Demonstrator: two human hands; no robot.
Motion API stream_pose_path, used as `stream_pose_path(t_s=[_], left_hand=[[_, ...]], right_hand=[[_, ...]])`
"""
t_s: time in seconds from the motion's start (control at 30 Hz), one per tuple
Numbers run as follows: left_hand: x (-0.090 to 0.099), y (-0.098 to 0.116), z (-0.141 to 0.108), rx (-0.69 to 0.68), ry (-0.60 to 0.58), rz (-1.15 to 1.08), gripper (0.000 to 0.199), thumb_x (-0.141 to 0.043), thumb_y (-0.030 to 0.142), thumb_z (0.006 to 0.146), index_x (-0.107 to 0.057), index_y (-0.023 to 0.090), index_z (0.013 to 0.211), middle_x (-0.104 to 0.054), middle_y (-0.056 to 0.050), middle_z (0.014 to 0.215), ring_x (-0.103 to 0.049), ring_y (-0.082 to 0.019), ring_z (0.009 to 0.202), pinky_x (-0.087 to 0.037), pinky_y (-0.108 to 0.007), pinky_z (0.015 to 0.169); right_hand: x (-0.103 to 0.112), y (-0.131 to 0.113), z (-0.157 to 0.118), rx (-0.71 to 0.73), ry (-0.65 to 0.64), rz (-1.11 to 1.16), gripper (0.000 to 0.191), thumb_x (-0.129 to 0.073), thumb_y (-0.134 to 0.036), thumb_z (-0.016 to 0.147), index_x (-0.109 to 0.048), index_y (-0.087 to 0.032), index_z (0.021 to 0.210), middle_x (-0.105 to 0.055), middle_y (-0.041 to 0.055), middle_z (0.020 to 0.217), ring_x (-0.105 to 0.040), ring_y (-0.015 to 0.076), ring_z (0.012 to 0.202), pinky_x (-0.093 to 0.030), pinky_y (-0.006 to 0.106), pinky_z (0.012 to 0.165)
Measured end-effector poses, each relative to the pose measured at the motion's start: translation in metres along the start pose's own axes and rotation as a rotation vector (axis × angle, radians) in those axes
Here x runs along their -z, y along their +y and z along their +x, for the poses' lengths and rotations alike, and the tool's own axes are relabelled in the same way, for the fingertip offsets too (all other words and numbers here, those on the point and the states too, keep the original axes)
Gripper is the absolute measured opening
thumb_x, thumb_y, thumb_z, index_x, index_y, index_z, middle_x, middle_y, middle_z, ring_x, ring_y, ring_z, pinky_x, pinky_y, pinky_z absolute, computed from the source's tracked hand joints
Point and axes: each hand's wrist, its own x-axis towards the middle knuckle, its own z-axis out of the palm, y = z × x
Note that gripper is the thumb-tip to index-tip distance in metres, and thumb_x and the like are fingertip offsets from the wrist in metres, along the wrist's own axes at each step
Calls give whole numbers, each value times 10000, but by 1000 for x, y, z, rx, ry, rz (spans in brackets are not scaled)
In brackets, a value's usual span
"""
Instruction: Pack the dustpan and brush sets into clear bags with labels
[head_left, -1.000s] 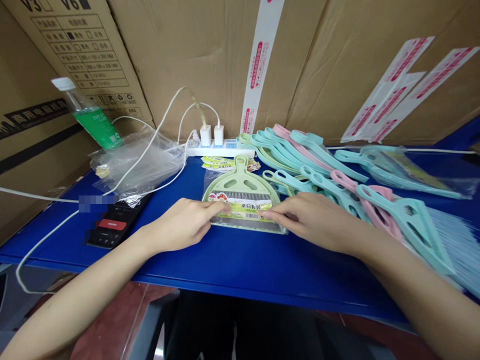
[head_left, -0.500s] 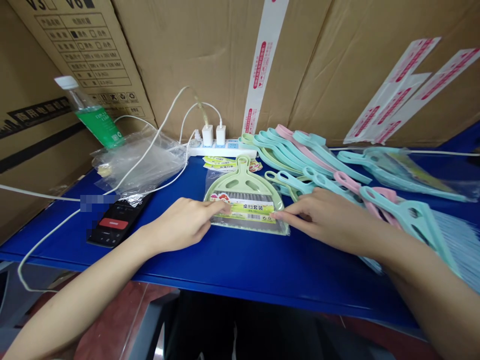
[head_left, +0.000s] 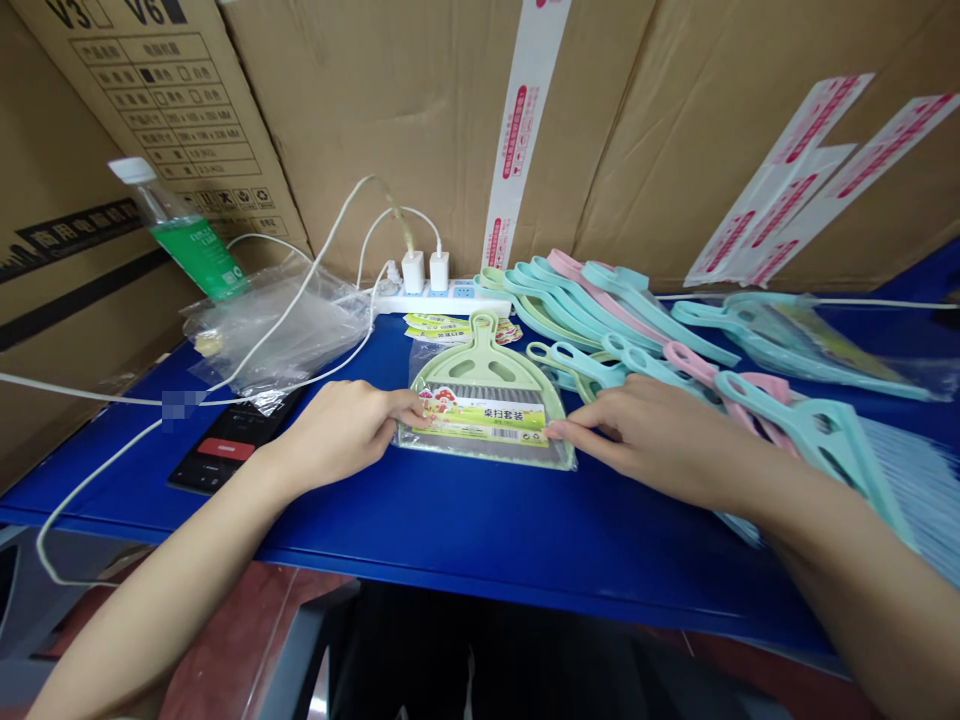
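A pale green dustpan (head_left: 487, 370) lies on the table in a clear plastic bag (head_left: 559, 462), its handle pointing away from me. Grey brush bristles (head_left: 487, 393) show in the pan, and a printed label card (head_left: 484, 415) crosses it. My left hand (head_left: 349, 425) has its fingers closed at the left end of the card, over the bag's edge. At the card's right end, my right hand (head_left: 637, 430) pinches with thumb and forefinger. Whether the fingers grip the card, the bag or both is hard to see.
More label cards (head_left: 439, 326) lie behind the dustpan. Several blue, pink and green dustpans (head_left: 600, 300) and brushes (head_left: 810, 420) spread to the right. A bagged blue set (head_left: 795, 340) lies beyond. Leftward are a phone (head_left: 225, 445), clear bags (head_left: 285, 320), a bottle (head_left: 199, 250), cables and a power strip (head_left: 442, 300).
My left hand has slid left along the card to its left end and the bag's edge, uncovering the mushroom picture. My right hand stays almost where it was.
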Motion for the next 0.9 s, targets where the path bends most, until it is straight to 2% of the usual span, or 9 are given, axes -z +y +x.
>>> stream_pose_path(t_s=[0.2,0.37,0.5,0.63,0.77,0.9], left_hand=[[3,7,-2,51,20,213,446,-377,68,772,-703,246,1021,-776,9,858,-720,-220,684,-506,-284,563],[3,11,-3,22,-7,370,419,-389,91,786,-706,220,1028,-753,-53,708,-695,-222,591,-456,-262,493],[3,6,-4,-34,-2,295,427,-369,92,799,-707,226,1022,-758,-39,727,-695,-202,611,-474,-257,522],[-1,0,-3,-58,59,155,430,-361,86,790,-708,237,995,-773,-8,851,-710,-180,706,-523,-262,621],[-5,-1,-2,-87,93,209,405,-380,96,793,-703,222,1001,-762,-25,778,-701,-194,678,-513,-274,603],[-3,0,-2,-122,108,262,393,-387,82,784,-704,229,964,-742,-6,711,-677,-185,614,-463,-266,551]], right_hand=[[3,-1,0,3,-12,0,505,-364,-403,962,-646,-249,573,-577,10,472,-495,165,497,-265,318,519],[2,-1,-1,15,-21,-7,522,-340,-417,964,-656,-255,580,-572,6,466,-496,161,496,-274,314,522],[2,-1,-1,10,-31,20,500,-345,-419,959,-682,-251,629,-609,18,509,-517,166,524,-290,315,531],[4,-1,0,-55,-70,128,529,-331,-452,957,-576,-224,547,-570,14,504,-490,151,514,-294,309,532],[6,-1,1,-41,-63,220,610,-269,-578,949,-448,-215,493,-489,-2,473,-408,128,462,-292,307,514],[6,0,2,-6,-40,257,631,-247,-606,948,-471,-217,505,-478,-9,472,-389,121,451,-296,300,503]])
